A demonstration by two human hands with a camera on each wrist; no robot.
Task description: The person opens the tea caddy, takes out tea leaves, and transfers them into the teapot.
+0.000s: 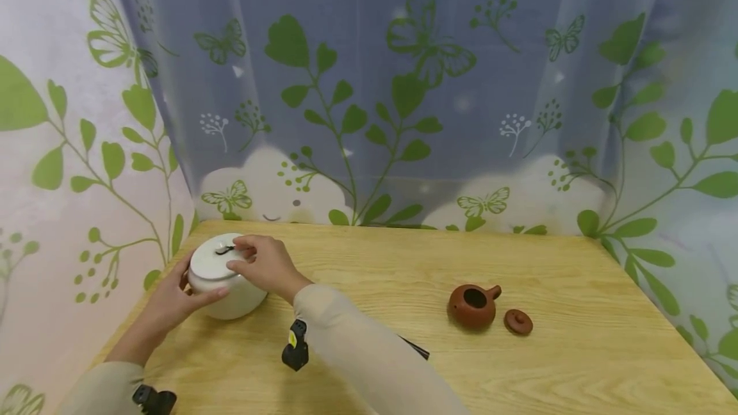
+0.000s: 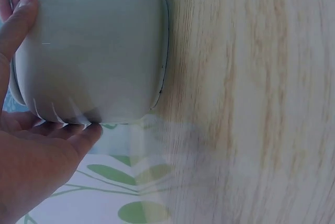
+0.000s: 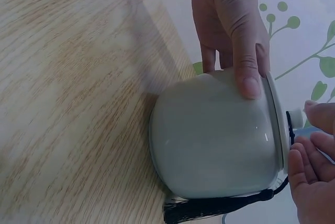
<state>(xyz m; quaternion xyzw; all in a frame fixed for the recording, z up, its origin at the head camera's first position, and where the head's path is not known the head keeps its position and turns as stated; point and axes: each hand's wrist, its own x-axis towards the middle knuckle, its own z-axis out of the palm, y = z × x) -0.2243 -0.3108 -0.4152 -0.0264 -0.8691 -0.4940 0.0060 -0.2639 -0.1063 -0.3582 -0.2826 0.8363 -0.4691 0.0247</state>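
Standing upright near the far left corner of the table (image 1: 369,268), a white jar (image 1: 245,296) carries its lid (image 1: 210,264) seated on top. A black cord (image 3: 291,132) passes by the lid's knob (image 3: 297,119) and ends in a black tassel (image 3: 209,209) along the jar's side. The left hand (image 1: 170,303) grips the wall, thumb on the near side and fingers bent around the other, probably to steady the body. The right hand (image 1: 271,264) bends its fingers beside the knob and cord, thumb and forefinger apart; whether any finger pinches the cord cannot be told. Such a division presumably lets one hand work while the other braces.

Well apart, to the right, a reddish-brown teapot (image 1: 461,317) shows its uncovered mouth, its small cover (image 1: 518,322) lying just beside it, likely so the two stay paired. A dark, slender object (image 1: 418,349) is partly hidden by the right sleeve (image 1: 357,338). Pale, straight-grained wood forms the surface; leaf-and-butterfly fabric (image 1: 369,37) encloses it behind and at both sides.
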